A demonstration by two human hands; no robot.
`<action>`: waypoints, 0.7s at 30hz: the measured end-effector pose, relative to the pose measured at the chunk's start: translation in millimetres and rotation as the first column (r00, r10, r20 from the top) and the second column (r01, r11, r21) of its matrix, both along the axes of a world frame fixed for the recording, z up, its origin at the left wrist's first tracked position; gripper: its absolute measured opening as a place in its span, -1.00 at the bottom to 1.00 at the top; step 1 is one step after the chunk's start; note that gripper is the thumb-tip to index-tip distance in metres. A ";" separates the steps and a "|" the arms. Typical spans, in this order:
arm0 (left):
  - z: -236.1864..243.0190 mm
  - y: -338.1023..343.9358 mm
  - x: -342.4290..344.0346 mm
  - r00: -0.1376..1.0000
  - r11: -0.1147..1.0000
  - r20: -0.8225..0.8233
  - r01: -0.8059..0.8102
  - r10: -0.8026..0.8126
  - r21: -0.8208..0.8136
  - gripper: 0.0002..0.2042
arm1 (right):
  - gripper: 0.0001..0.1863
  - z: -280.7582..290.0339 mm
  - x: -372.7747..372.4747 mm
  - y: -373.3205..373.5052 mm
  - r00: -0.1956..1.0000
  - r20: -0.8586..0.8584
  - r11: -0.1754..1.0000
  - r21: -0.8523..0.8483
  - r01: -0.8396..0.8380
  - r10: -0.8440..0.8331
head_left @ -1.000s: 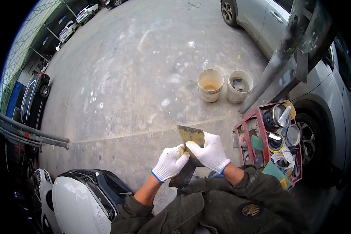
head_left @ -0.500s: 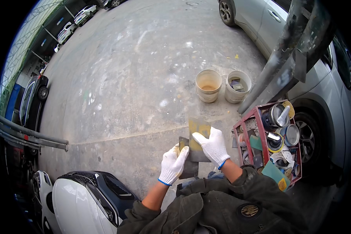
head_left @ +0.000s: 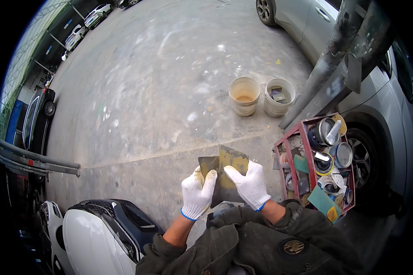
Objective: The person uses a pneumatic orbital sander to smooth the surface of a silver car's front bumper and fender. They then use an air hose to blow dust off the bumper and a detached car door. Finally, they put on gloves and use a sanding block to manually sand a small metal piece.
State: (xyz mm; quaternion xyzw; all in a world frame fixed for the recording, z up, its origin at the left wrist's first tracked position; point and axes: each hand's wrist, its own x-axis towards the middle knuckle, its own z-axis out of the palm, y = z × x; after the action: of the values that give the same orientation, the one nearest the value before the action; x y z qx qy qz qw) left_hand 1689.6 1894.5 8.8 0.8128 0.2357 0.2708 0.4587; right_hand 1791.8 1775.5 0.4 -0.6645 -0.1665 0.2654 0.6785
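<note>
White knit gloves cover both hands, held close together in front of my body. My left hand (head_left: 198, 195) pinches a dark, thin rectangular putty spreader (head_left: 209, 163) between thumb and fingers. In my right hand (head_left: 252, 185) is a wider grey putty spreader (head_left: 232, 164), smeared with yellow filler across its upper part. The two spreaders meet or overlap at their inner edges; whether they touch cannot be told. My fingers behind the sheets are hidden, while both thumbs lie across the fronts.
To the right stands a red metal rack (head_left: 309, 160) crowded with cans and a teal sheet (head_left: 323, 201). Beyond it are two white buckets (head_left: 244, 109), (head_left: 277, 110), a grey post (head_left: 326, 75) and a silver car (head_left: 376, 98). A white car part (head_left: 89, 240) sits at lower left.
My left hand has moved slightly left, and its spreader is now higher beside the other. The right spreader has lowered and tilted. Both hands keep their hold.
</note>
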 end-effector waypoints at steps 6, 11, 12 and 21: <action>0.1 2.9 -4.3 0.983 0.992 -0.135 0.125 -0.121 0.018 -0.84 | -0.77 -0.9 -6.3 2.6 0.991 0.129 0.999 -0.035 0.018 -0.013; 10.5 14.9 -8.7 0.908 0.949 -0.278 0.308 -0.313 -0.064 -0.80 | -0.80 9.4 -5.8 -0.7 0.917 0.387 0.992 -0.116 -0.049 0.091; 10.8 20.7 -10.7 0.867 0.931 -0.346 0.360 -0.359 -0.062 -0.79 | -0.81 9.4 -5.9 -0.1 0.905 0.414 0.992 -0.111 -0.057 0.099; 8.0 36.4 -7.7 0.726 0.843 -0.429 0.479 -0.538 -0.246 -0.75 | -0.83 14.1 7.0 1.0 0.771 0.589 0.968 -0.087 -0.237 0.242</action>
State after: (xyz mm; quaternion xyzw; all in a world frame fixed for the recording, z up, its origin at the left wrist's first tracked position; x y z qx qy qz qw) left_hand 1681.9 1930.9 16.8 0.8584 0.1261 -0.0911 0.4888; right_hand 1798.8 1776.4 14.5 -0.6899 -0.4527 0.1285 0.5501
